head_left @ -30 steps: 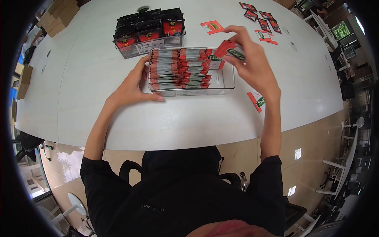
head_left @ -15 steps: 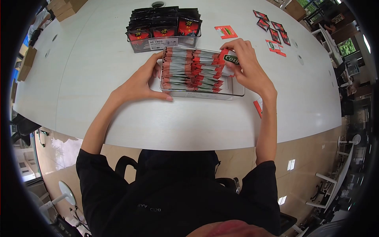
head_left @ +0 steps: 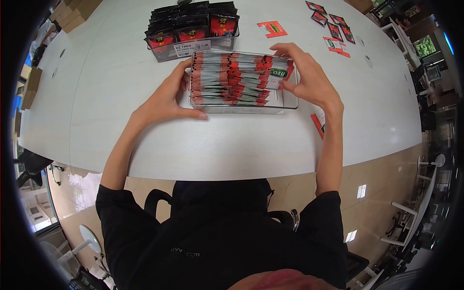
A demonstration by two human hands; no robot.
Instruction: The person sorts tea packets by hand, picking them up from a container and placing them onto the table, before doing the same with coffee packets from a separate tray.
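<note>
A clear bin with a wire rim (head_left: 251, 108) stands before me, packed with two rows of red-and-grey sachets (head_left: 210, 77). My left hand (head_left: 166, 99) grips the bin's left end, its thumb along the front and its other fingers partly hidden behind the side. At the right end of the bin, a red-and-white Cozy sachet (head_left: 276, 73) leans face up against the row. My right hand (head_left: 311, 79) is around that end with fingers apart, its thumb by the sachet's lower right corner and its fingertips above the back rim.
Behind stands another bin (head_left: 212, 44) full of black-and-red sachets (head_left: 193, 33). A red sachet (head_left: 272, 29) lies right of it. Several black-and-red packets (head_left: 334, 32) and red-and-white sachets (head_left: 337, 46) lie farther right. Another sachet (head_left: 318, 121) is partly under my right forearm.
The Cozy sachet, pinched in my right hand before, now rests against the row in the bin. My right fingers have spread and shifted right. My left hand keeps its hold.
</note>
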